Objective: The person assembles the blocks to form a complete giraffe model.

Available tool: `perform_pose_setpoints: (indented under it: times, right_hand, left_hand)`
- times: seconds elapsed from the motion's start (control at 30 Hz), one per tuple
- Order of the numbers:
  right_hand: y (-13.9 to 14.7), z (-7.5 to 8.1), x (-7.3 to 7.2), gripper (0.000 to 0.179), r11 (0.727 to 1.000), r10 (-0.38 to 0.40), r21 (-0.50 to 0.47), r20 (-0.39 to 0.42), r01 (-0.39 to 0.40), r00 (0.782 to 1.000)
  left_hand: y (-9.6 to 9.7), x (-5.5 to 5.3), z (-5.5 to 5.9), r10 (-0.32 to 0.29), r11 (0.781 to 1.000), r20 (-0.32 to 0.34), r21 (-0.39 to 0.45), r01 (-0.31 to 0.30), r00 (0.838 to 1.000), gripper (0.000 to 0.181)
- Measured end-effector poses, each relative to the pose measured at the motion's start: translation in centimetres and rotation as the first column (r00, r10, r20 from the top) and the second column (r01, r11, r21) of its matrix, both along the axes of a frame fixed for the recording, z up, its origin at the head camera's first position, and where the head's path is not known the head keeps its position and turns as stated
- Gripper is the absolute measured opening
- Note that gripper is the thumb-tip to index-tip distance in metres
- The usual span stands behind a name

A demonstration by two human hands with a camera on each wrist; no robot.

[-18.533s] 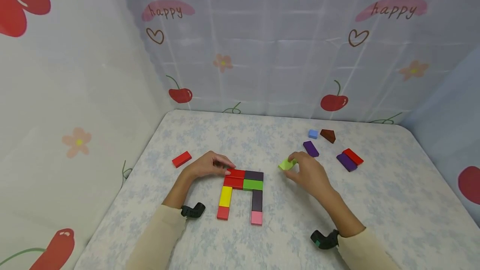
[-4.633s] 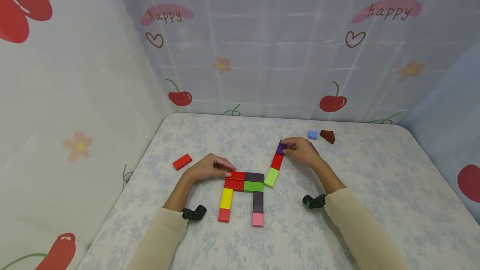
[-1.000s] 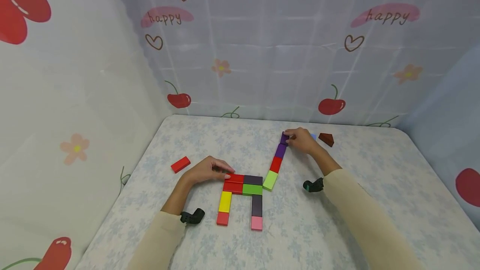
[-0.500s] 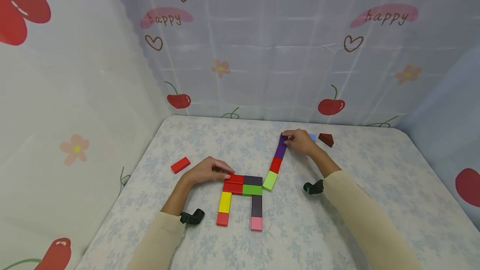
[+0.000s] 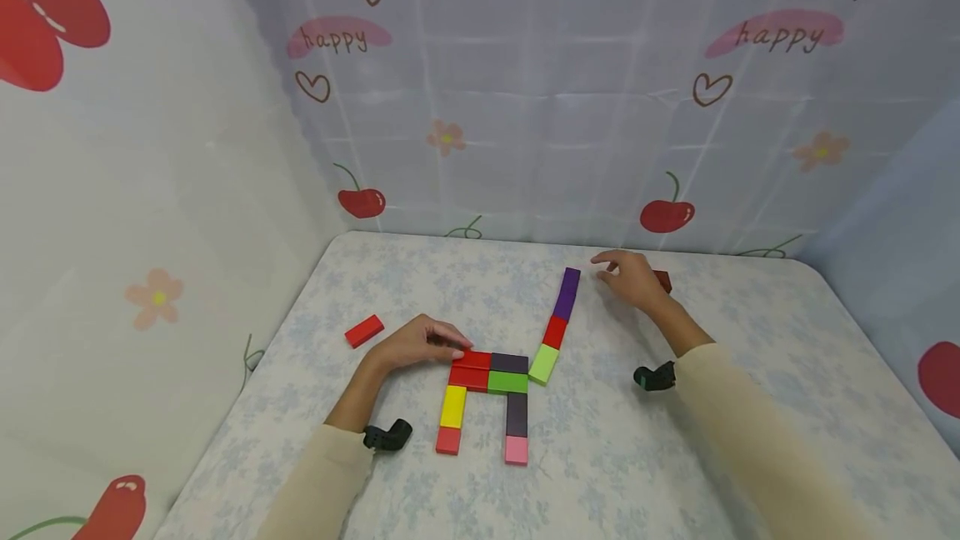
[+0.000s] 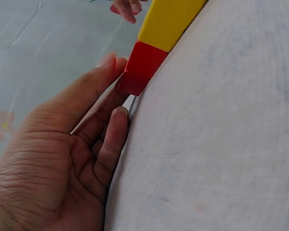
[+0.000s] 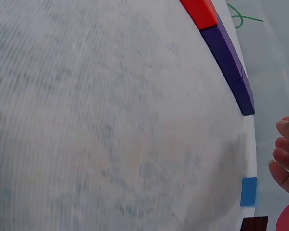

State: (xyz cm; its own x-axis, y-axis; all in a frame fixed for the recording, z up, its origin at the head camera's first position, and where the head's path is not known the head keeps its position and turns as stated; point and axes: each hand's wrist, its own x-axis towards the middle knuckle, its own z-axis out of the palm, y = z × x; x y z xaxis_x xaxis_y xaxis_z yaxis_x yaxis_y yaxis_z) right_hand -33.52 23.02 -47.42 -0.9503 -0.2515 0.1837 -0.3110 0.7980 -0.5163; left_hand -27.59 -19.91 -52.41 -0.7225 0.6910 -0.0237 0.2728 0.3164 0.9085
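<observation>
At the top left corner of a flat figure of coloured blocks, my left hand [image 5: 415, 342] pinches the end of a red block [image 5: 474, 361] between thumb and fingers. Below that row lie a green block [image 5: 507, 382], a yellow block [image 5: 453, 407] and a pink block [image 5: 516, 451]. A slanting line climbs from the figure's right side: a lime block [image 5: 543, 365], a red one, then two purple blocks [image 5: 572, 280]. My right hand [image 5: 630, 277] hovers right of the line's far end, fingers loosely bent around nothing. It hides a small blue block [image 7: 249, 192] in the head view.
A brown block [image 5: 663, 280] lies partly behind my right hand. One loose red block [image 5: 364, 331] sits left of the figure. The patterned tabletop [image 5: 600, 473] ends at a printed curtain [image 5: 525, 148] behind and on both sides.
Earlier my right hand added the lime, red and two purple blocks to the slanting line. Now it has let go of the last purple block and moved right. The left hand stays put.
</observation>
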Motion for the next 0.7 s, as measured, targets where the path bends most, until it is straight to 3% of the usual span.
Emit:
perform_pose_setpoints:
  times: [0.13, 0.4, 0.7]
  right_hand:
    - [1.6, 0.6, 0.2, 0.032, 0.997, -0.027, 0.078, -0.009, 0.028, 1.0]
    - [2.9, 0.8, 0.1, 0.033, 0.974, -0.084, 0.219, 0.081, 0.065, 0.993]
    - [2.9, 0.0, -0.3, 0.033, 0.969, -0.105, 0.23, 0.065, 0.087, 0.992]
  left_hand:
    - [0.0, 0.0, 0.1, -0.001, 1.0, -0.007, 0.006, 0.001, 1.0, 0.024]
    - [-0.1, 0.1, 0.1, -0.005, 1.0, -0.022, -0.002, 0.005, 1.0, 0.024]
    - [-0.1, -0.2, -0.2, -0.01, 1.0, -0.029, -0.006, 0.009, 1.0, 0.023]
